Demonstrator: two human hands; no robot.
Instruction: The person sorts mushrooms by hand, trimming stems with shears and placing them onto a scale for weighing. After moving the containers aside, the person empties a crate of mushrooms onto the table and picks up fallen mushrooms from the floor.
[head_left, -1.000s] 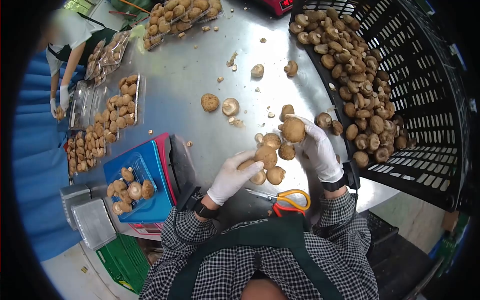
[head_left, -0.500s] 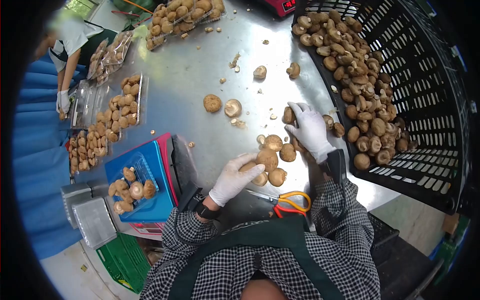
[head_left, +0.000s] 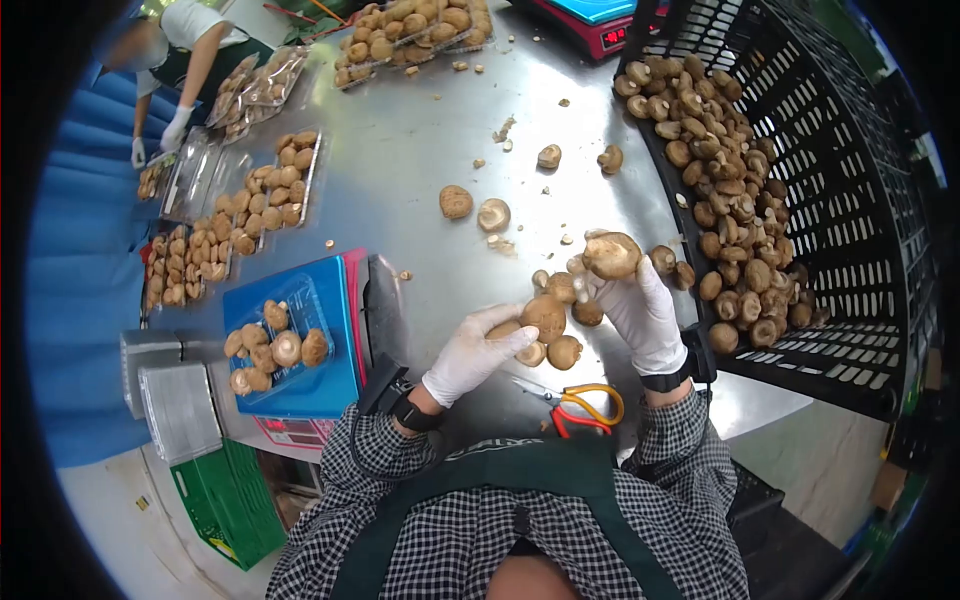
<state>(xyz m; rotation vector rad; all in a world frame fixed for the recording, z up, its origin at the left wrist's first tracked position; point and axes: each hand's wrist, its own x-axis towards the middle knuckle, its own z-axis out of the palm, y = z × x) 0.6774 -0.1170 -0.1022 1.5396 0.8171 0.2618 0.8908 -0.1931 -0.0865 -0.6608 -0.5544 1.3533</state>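
My gloved left hand (head_left: 470, 358) has its fingers curled round a shiitake mushroom (head_left: 504, 330), partly hidden between thumb and fingers. Its fingertips are close against a brown-capped mushroom (head_left: 545, 316). Raised above the metal table, my gloved right hand (head_left: 637, 318) grips a large shiitake mushroom (head_left: 612, 257), tilted so part of its pale underside shows. Between and below the hands sit several more mushrooms, including one (head_left: 564, 352) near the scissors (head_left: 585, 403), which have orange and red handles.
On my right stands a black crate (head_left: 850, 385) heaped with mushrooms. A blue-topped scale (head_left: 345, 330) at left bears a clear tray of mushrooms (head_left: 285, 348). Filled trays (head_left: 255, 215) lie beyond it. Another scale (head_left: 605, 35) is at the back. A co-worker (head_left: 195, 50) is at far left.
My right hand has picked up a mushroom from the table and turned it, drawing it slightly inward. My left hand stays among the mushrooms. The view has shifted a little; the co-worker's hands have moved.
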